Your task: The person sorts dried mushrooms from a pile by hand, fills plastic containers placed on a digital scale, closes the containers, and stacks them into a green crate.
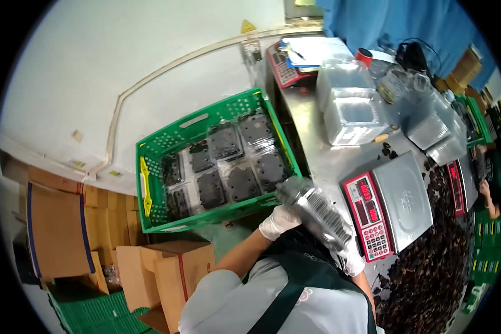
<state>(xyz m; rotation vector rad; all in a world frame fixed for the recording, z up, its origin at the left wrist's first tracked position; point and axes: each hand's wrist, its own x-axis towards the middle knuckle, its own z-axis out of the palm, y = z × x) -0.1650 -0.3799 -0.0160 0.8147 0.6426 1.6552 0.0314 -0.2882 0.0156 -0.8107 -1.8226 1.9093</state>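
Red scale digits and a yellow triangle, no wording legible.
The nearer scale (388, 207) shows 2 lit red readouts (366, 190), digits too blurred to read surely, above a keypad (376, 242) with characters too small to tell; the farther scale's red display (455, 186) is also unreadable. A triangular sign (247, 26) on the wall (167, 33) has an unclear symbol.
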